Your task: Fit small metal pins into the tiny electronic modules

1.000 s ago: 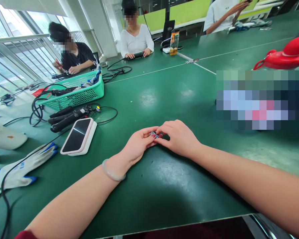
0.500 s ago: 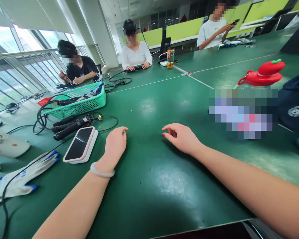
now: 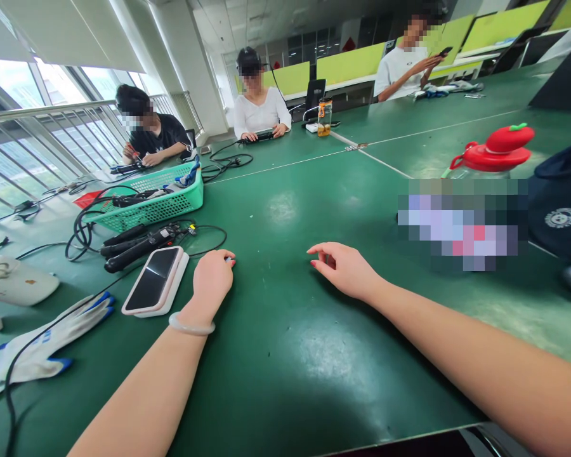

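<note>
My left hand (image 3: 212, 277), with a pale bangle (image 3: 191, 324) at the wrist, is closed over the green table (image 3: 276, 311). Something small and greyish shows at its fingertips; whether it is held or a ring I cannot make out. Just left of this hand, a phone (image 3: 153, 279) with a pink rim lies on a white block. My right hand (image 3: 345, 270) rests on the table to the right, its fingers loosely curved and the thumb apart from them. Nothing shows between those fingers.
At the left stand a green basket (image 3: 159, 212) of cables and tools, black-handled tools (image 3: 137, 247), and a white-and-blue glove (image 3: 52, 346) crossed by a cable. A red-lidded bottle (image 3: 492, 155) and dark bag (image 3: 559, 203) sit right. Several people sit around the table.
My left hand has drawn slightly left, toward the phone, and its fingers look more curled. My right hand keeps its curved pose. The view has tilted up a little.
</note>
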`<state>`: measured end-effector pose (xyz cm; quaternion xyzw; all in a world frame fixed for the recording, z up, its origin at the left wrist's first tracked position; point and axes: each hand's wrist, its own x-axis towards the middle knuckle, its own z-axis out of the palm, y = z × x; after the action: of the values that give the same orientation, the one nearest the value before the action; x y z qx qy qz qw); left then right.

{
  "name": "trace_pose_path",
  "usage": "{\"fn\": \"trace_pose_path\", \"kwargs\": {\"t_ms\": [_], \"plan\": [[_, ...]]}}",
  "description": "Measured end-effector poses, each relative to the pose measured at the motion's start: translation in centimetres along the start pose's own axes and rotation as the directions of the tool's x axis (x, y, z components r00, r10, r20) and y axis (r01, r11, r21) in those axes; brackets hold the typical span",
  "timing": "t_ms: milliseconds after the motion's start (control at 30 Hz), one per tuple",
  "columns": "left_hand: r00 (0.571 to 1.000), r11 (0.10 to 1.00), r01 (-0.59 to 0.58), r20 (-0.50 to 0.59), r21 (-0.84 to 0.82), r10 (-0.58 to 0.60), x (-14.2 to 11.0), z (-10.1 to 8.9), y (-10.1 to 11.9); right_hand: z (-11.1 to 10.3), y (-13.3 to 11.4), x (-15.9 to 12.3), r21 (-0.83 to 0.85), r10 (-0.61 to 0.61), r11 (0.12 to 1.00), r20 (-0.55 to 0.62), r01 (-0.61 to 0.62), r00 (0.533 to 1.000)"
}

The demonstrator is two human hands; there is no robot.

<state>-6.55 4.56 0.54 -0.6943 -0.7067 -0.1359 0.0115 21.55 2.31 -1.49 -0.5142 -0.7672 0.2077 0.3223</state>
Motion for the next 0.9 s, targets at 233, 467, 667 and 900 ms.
{"fn": "trace_pose_path", "kwargs": {"t_ms": [233, 467, 667, 900], "plan": [[0.987, 0.985, 0.159, 0.042, -0.063, -0.156, 0.2, -0.3, 0.6, 0.4, 0.2, 0.1, 0.017, 0.026, 1.0, 0.022, -0.026, 0.999], [0.979, 0.977, 0.202, 0.019, -0.065, -0.201, 0.3, -0.1, 0.3, 0.5, 0.5, 0.4, 0.033, 0.055, 0.998, 0.013, -0.055, 0.998], [0.994, 0.992, 0.086, -0.066, -0.095, -0.092, 0.5, 0.5, 0.1, 0.4, 0.6, 0.6, 0.039, 0.105, 0.994, 0.021, -0.106, 0.994], [0.987, 0.901, 0.139, -0.02, -0.412, -0.161, 1.8, 1.9, -0.9, 0.4, 0.5, 0.6, 0.031, 0.108, 0.994, 0.048, -0.109, 0.993]]}}
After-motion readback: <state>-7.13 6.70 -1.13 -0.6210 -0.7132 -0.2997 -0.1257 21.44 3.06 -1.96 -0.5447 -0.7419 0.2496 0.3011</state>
